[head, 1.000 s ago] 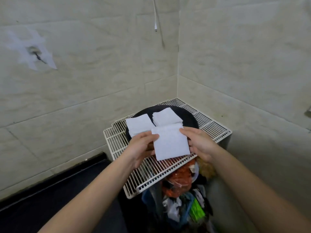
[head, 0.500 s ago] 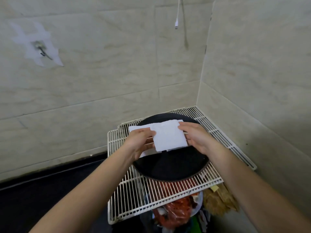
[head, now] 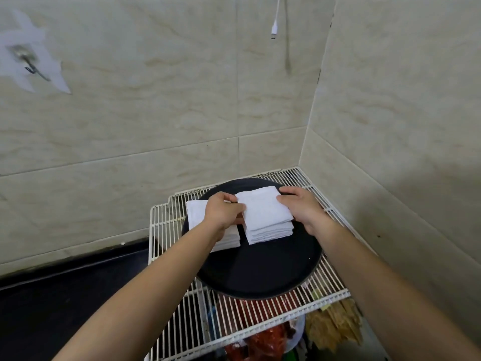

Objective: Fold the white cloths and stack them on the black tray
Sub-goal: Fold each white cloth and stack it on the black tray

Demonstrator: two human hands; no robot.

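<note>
A round black tray (head: 265,272) sits on a white wire rack (head: 263,321) in the corner. Two stacks of folded white cloths lie on the tray's far half. The right stack (head: 268,227) carries the top folded cloth (head: 263,208), which both hands hold at its edges. My left hand (head: 223,213) pinches its left edge and my right hand (head: 299,207) pinches its right edge. The left stack (head: 197,212) is partly hidden under my left hand and wrist.
Tiled walls meet in a corner just behind the rack. A white cable end (head: 273,31) hangs from above and a wall hook (head: 26,63) is at the left. Red bags and clutter (head: 263,340) lie under the rack. A dark surface (head: 65,295) runs along the left.
The folded cloth, held up in front of the tray a second ago, has come down onto the right stack. Both hands moved forward with it, and the view swung left and downward.
</note>
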